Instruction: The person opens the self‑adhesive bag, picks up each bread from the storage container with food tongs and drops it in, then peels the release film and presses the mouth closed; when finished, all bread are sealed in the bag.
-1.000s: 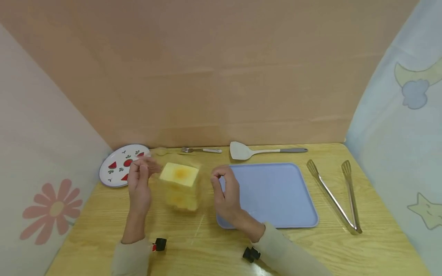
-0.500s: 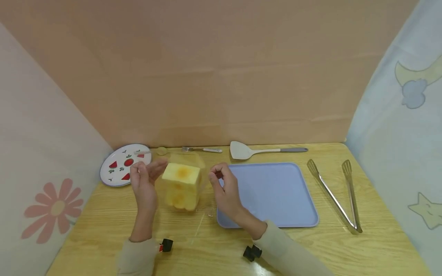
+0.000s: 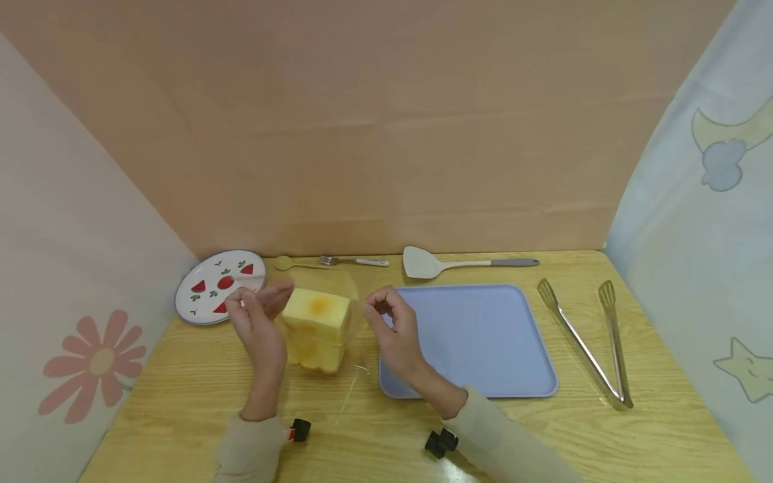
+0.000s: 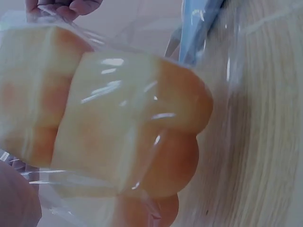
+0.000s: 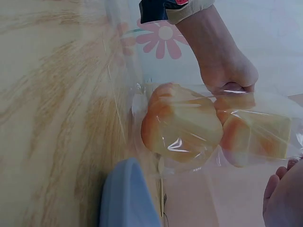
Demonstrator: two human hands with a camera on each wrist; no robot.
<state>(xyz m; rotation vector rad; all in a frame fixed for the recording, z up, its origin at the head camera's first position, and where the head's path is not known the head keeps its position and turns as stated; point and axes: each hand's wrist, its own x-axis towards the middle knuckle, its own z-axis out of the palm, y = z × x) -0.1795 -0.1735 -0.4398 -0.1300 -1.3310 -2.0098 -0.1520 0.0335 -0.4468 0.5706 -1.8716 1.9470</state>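
Chunky pieces of yellow bread (image 3: 317, 329) with browned patches sit inside a clear plastic bag (image 4: 229, 71), above the table between my two hands. My left hand (image 3: 262, 335) grips the bag's left side; in the right wrist view that hand (image 5: 232, 73) is bent against the bag's upper edge, some fingers hidden behind the film. On the other side, my right hand (image 3: 395, 332) pinches the bag with curled fingers, beside the left edge of a blue tray (image 3: 483, 342). Bread fills most of the left wrist view, with the right hand's fingertips (image 4: 80, 6) at its top.
An oval plate (image 3: 208, 268) with watermelon prints stands at the back left. Along the back edge lie a spoon (image 3: 284, 263), a fork (image 3: 353, 261) and a spatula (image 3: 423, 263). Spread metal tongs (image 3: 582, 345) lie at the right. Walls border the table's back and sides.
My left hand and forearm have moved slightly right, closer to the bread. The bagged bread has shifted a little and its blur has lessened. My right hand has barely moved.
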